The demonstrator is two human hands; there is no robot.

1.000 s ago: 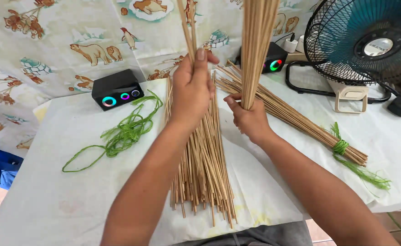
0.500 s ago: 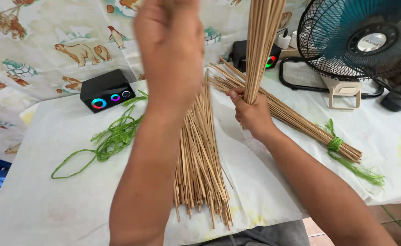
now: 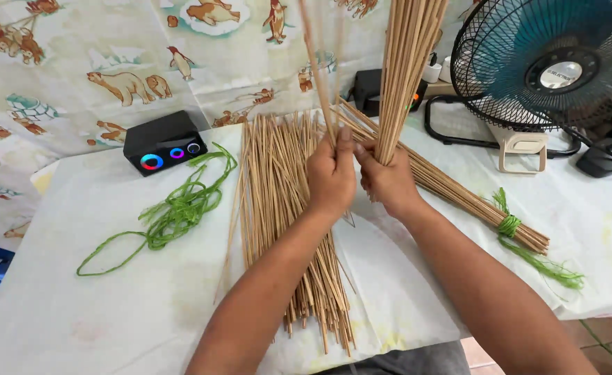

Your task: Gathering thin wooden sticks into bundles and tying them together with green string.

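The desk (image 3: 97,305) is covered with a pale cloth and backed by a sheet printed with cartoon animals; I take the loose pile of sticks (image 3: 285,222) lying on it as my landmark.

My right hand (image 3: 388,182) is closed around the foot of an upright bundle of sticks (image 3: 407,76), just right of the pile's far end. The bundle's long axis runs near vertical, leaning slightly right, and leaves the top of the view. My left hand (image 3: 330,177) is pressed against the right one, knuckle to knuckle, directly above the pile's far half. It pinches a few thin sticks (image 3: 314,62), also upright, which stand just left of the bundle and nearly parallel to it. The left hand is therefore the nearer to the pile; the right holds the mass.

The pile itself lies flat, long axis running from me away toward the backdrop, fanned a little at the near end.

Right of the pile, a tied bundle (image 3: 459,194) lies diagonally, bound with green twine (image 3: 509,223) at its near end. Left of the pile, loose green twine (image 3: 174,208) lies in a tangle. Beyond that, a small black speaker (image 3: 163,142) with coloured rings. Far right, a standing fan (image 3: 549,62).
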